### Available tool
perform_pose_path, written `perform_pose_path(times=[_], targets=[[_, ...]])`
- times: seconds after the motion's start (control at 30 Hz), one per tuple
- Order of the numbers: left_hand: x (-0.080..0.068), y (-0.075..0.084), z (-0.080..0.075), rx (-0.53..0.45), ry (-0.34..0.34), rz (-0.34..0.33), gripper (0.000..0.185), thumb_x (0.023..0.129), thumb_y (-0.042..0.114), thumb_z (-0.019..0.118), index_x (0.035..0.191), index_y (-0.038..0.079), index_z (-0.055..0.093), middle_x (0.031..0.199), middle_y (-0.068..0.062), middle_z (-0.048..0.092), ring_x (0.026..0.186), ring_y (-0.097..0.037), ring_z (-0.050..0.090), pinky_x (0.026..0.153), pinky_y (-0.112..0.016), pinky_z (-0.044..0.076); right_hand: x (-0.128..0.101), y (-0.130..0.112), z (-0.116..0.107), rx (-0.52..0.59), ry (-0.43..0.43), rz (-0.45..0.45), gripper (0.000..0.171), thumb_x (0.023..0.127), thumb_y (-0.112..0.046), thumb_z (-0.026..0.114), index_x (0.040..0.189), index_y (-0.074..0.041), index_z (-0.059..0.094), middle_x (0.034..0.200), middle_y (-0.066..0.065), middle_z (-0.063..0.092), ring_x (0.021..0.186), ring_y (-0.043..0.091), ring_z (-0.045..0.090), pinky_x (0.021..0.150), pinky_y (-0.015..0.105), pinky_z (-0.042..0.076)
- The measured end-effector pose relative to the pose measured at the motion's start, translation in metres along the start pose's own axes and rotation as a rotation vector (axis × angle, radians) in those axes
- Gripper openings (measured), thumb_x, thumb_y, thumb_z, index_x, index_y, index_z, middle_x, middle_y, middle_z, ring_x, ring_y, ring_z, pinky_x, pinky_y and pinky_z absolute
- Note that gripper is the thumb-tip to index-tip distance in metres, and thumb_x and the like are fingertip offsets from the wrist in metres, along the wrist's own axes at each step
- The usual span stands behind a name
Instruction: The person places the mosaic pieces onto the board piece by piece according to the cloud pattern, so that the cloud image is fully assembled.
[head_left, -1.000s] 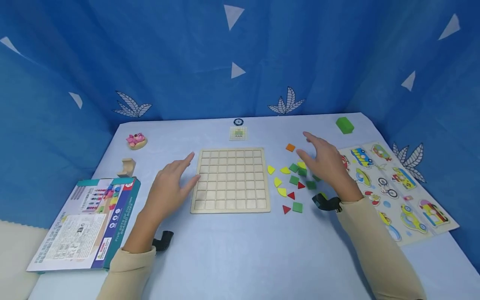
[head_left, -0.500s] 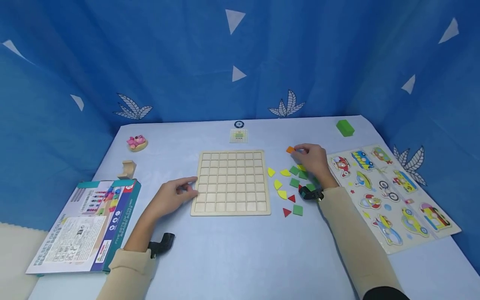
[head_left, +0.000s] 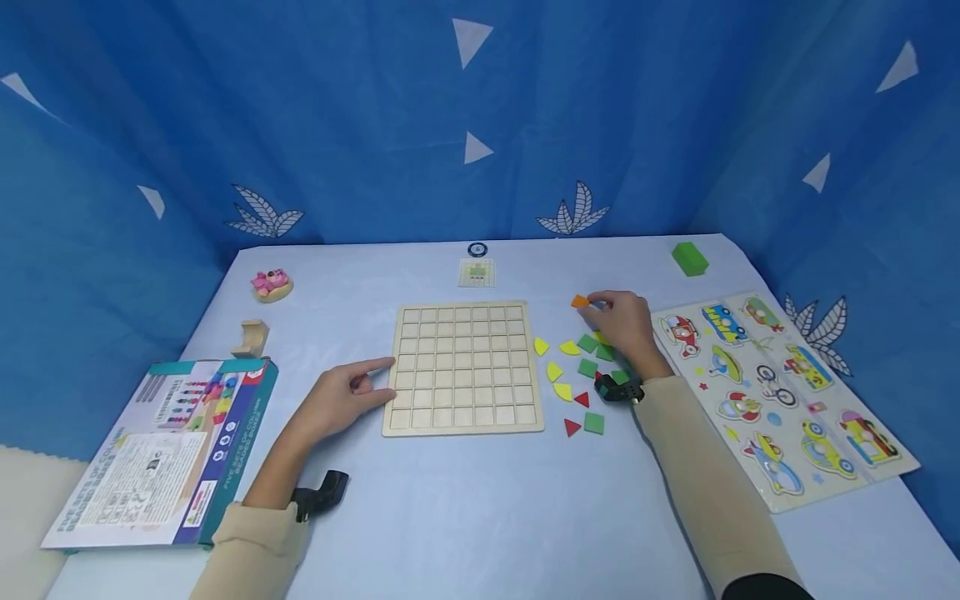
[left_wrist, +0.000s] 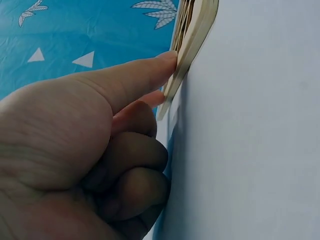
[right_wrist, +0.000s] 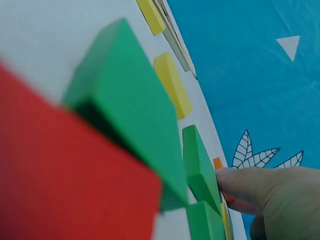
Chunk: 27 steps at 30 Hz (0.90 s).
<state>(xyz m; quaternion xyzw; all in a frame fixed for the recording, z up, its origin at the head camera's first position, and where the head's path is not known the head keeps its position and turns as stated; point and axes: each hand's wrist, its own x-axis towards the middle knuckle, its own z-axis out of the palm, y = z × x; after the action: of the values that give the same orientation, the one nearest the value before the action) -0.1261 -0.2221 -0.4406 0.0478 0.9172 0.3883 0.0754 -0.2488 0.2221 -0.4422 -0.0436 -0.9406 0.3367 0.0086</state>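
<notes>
In the head view my left hand (head_left: pixel 343 402) is at the left side of a square wooden grid board (head_left: pixel 463 367). Thumb and index tip touch the board's left edge at two separate spots. Its other fingers are curled under, as the left wrist view shows. My right hand (head_left: pixel 621 327) pinches an orange square tile (head_left: pixel 579 302) beyond the loose pieces. Near it lie green square tiles (head_left: pixel 594 423), yellow quarter-round pieces (head_left: pixel 562 392) and red triangles (head_left: pixel 572 427). In the right wrist view the thumb (right_wrist: pixel 240 182) partly hides the orange tile (right_wrist: pixel 218 163).
Behind the board lies a small pattern card (head_left: pixel 477 273) beside a round dark disc (head_left: pixel 477 249). On the right are a vehicle puzzle board (head_left: pixel 780 417) and a green block (head_left: pixel 690 259). A boxed toy (head_left: pixel 157 458), wooden bracket (head_left: pixel 252 338) and pink figurine (head_left: pixel 272 285) stand left.
My right hand has come down and left and taken hold of the orange tile. My left hand has lowered, bringing thumb and index tip against the board's left edge.
</notes>
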Motion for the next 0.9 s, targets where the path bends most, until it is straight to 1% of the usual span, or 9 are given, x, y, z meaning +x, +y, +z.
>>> perform_pose_path(times=[0.1,0.2,0.27,0.4,0.5,0.67,0.77,0.9], targets=[[0.001,-0.001,0.001,-0.015,-0.002,-0.003,0.054,0.091,0.032,0.079,0.14,0.016,0.064,0.059,0.003,0.042,0.054,-0.014,0.037,0.054,-0.031,0.031,-0.001,0.001,-0.001,0.005,-0.011,0.008,0.041,0.096,-0.035,0.072,0.128,-0.01,0.072,0.076,0.009,0.053,0.069,0.027,0.051,0.059,0.035,0.037],[0.001,-0.002,0.002,-0.017,-0.02,-0.016,0.056,0.091,0.033,0.079,0.142,0.016,0.063,0.057,0.003,0.043,0.053,-0.014,0.038,0.053,-0.03,0.03,-0.005,-0.002,-0.001,0.028,-0.039,0.01,0.041,0.095,-0.04,0.073,0.127,-0.013,0.073,0.073,0.008,0.05,0.066,0.027,0.05,0.055,0.033,0.036],[0.0,-0.003,0.002,-0.011,-0.033,-0.031,0.057,0.091,0.033,0.079,0.143,0.016,0.063,0.057,0.003,0.044,0.053,-0.015,0.039,0.052,-0.03,0.031,-0.009,-0.009,0.0,0.038,-0.06,-0.028,0.041,0.094,-0.04,0.074,0.125,-0.013,0.074,0.068,0.008,0.047,0.062,0.027,0.049,0.051,0.031,0.033],[0.001,-0.003,-0.001,-0.006,-0.027,-0.031,0.061,0.09,0.033,0.08,0.145,0.015,0.06,0.057,0.002,0.044,0.053,-0.016,0.039,0.053,-0.031,0.031,-0.015,-0.036,0.003,0.055,-0.097,-0.164,0.038,0.092,-0.038,0.077,0.122,-0.013,0.076,0.062,0.004,0.042,0.055,0.025,0.043,0.047,0.031,0.028],[0.0,-0.004,-0.001,-0.011,-0.019,-0.034,0.062,0.089,0.034,0.081,0.145,0.015,0.06,0.058,0.002,0.044,0.054,-0.016,0.038,0.053,-0.031,0.03,-0.02,-0.059,0.016,0.078,-0.152,-0.227,0.036,0.092,-0.036,0.078,0.12,-0.014,0.077,0.059,0.003,0.039,0.052,0.023,0.038,0.047,0.031,0.026],[0.001,-0.002,-0.002,0.005,-0.028,-0.028,0.063,0.088,0.036,0.081,0.144,0.015,0.061,0.058,0.003,0.044,0.054,-0.015,0.038,0.053,-0.03,0.03,-0.019,-0.095,0.042,0.108,-0.265,-0.31,0.034,0.093,-0.035,0.077,0.118,-0.013,0.078,0.055,0.0,0.037,0.047,0.018,0.033,0.046,0.03,0.026],[0.0,-0.002,-0.001,0.018,-0.026,-0.02,0.063,0.088,0.036,0.082,0.144,0.014,0.061,0.058,0.003,0.045,0.054,-0.015,0.038,0.052,-0.03,0.03,-0.02,-0.11,0.057,0.141,-0.317,-0.335,0.031,0.093,-0.032,0.077,0.118,-0.013,0.078,0.053,0.0,0.037,0.047,0.017,0.031,0.046,0.03,0.027],[-0.001,0.0,0.002,0.024,-0.018,-0.015,0.063,0.087,0.036,0.083,0.143,0.014,0.062,0.059,0.003,0.044,0.054,-0.014,0.038,0.052,-0.029,0.03,-0.022,-0.118,0.071,0.167,-0.346,-0.365,0.03,0.093,-0.028,0.076,0.118,-0.012,0.078,0.053,0.002,0.041,0.047,0.016,0.031,0.048,0.03,0.028]])
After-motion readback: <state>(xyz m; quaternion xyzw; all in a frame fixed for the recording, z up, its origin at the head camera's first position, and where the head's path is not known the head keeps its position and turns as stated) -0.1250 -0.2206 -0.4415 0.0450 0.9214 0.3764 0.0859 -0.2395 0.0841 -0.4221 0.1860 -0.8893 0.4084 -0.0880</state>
